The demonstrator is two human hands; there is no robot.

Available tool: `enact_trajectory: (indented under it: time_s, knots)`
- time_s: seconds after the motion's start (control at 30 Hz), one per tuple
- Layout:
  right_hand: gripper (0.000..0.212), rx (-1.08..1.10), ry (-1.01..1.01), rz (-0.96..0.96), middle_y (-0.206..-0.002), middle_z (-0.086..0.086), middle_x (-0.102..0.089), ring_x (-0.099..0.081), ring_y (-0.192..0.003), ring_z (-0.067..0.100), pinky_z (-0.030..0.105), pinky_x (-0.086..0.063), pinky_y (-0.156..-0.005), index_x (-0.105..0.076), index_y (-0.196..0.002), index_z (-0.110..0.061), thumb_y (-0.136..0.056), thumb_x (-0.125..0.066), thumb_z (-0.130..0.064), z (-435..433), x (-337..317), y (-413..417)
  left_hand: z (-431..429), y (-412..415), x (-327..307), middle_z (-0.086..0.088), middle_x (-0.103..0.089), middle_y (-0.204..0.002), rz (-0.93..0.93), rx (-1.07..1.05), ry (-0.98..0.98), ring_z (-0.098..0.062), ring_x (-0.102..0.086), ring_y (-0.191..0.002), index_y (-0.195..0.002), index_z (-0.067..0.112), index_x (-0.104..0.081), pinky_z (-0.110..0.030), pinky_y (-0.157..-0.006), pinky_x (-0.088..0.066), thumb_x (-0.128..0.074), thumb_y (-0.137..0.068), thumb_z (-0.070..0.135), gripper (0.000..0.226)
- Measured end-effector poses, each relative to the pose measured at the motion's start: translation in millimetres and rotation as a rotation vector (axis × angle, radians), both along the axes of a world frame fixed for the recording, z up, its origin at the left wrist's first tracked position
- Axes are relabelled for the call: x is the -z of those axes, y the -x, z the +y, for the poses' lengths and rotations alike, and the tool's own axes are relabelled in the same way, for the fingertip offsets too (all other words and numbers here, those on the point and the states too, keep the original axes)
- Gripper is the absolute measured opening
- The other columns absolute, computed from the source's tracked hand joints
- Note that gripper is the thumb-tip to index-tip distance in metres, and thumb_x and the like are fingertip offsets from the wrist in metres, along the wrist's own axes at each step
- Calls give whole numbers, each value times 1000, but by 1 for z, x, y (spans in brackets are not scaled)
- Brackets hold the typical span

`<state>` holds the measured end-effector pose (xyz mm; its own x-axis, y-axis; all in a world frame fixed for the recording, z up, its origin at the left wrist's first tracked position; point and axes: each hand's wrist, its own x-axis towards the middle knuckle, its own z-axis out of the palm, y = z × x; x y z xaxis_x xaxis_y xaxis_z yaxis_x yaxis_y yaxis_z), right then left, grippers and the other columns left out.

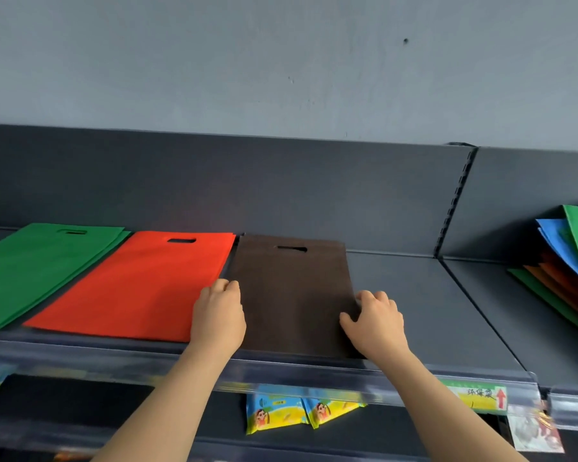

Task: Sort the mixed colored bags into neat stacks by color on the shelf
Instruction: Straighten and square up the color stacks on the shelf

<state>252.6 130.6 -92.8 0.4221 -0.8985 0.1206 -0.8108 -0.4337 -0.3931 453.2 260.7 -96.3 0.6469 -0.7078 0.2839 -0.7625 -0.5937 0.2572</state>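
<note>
A brown bag lies flat on the dark grey shelf, handle slot toward the back. My left hand rests at its left edge with fingers curled down. At its right edge, my right hand has the thumb on top and fingers curled over the side. Left of the brown bag lies a flat red stack. A green stack sits further left. On the neighbouring shelf section at the far right lies a mixed pile of green, blue, orange and dark red bags.
A clear plastic price rail runs along the shelf front, with a green and yellow label at the right. Yellow snack packets hang on the lower shelf. A slotted upright divides the two shelf sections. Bare shelf lies right of the brown bag.
</note>
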Motion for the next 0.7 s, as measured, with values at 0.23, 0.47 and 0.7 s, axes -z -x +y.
enact_trajectory:
  time_s: [0.23, 0.47, 0.7]
  knots:
    - [45, -57, 142, -54, -134, 1, -50, -44, -124, 21, 32, -40, -98, -45, -135, -15, -94, -48, -34, -1, -17, 28, -14, 48, -28, 2, -58, -128, 81, 190, 183, -18, -52, -116, -131, 18, -56, -32, -95, -44, -51, -95, 28, 38]
    - [46, 9, 255, -65, -138, -5, -49, -46, -125, 15, 27, -41, -95, -42, -139, -18, -96, -45, -35, -12, -36, 88, -45, 119, -47, 8, -56, -131, 77, 376, 194, -11, -51, -118, -134, 25, -53, -26, -96, -43, -46, -97, 35, 39]
    - [43, 127, 297, -70, -134, -2, -53, -49, -121, 17, 29, -43, -94, -47, -134, -16, -95, -47, -32, -45, -52, 188, -105, 204, -56, 7, -59, -128, 67, 534, 190, -15, -52, -115, -131, 22, -55, -29, -95, -42, -46, -97, 35, 38]
